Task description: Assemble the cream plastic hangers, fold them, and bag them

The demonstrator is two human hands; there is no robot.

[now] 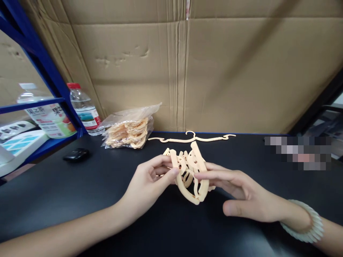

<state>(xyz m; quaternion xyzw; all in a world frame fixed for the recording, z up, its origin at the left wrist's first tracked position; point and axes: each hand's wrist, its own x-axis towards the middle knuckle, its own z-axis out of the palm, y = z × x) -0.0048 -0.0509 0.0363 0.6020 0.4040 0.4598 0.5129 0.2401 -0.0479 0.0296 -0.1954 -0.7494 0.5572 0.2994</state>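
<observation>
A cream plastic folding clothes hanger [187, 191] is bent into a V in front of me, just above the black table. My left hand [152, 182] grips its left arm, thumb in front and fingers behind. On the other side, my right hand [238, 192] has its fingers around the right arm, one finger across the front and its thumb sticking out apart. More cream hanger pieces [187, 178] show behind and between the two arms, partly hidden. Farther back, an unfolded hanger [182, 140] lies flat with its hook toward the cardboard.
A clear plastic bag [128, 132] of cream hangers lies at the back left, beside a red-capped water bottle [84, 109]. Nearby are a small black object [76, 155] and a blue shelf frame [43, 53] holding another bottle [50, 117]. A cardboard wall [128, 67] closes the back.
</observation>
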